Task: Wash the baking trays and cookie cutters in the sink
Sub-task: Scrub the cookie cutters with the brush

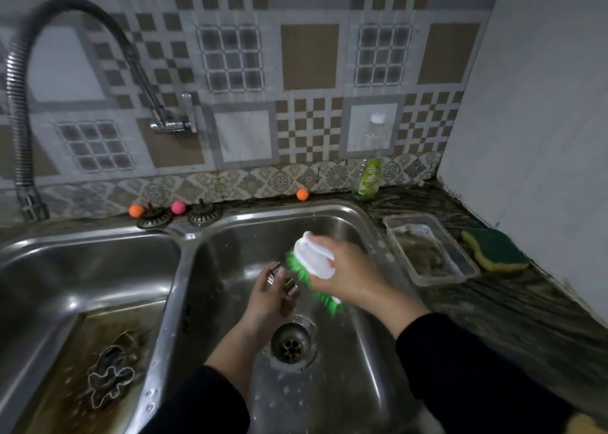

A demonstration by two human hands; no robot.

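1. Cutter [282,278] pinched in left hand [267,297] over right basin [355,361], above drain [291,344]; right hand [345,274] wrapped round brush [312,269], bristles against it.
2. Risk: wet metal slipping under hard scrubbing, dropping by the drain.
3. More cutters [110,372] on tray [65,384] in left basin.
4. Bottle [368,180] label too blurred to read.

Counts at my sink

Two basins, two strainer plugs, three small balls, one brush, one sponge, one soap bottle, one plastic tub.
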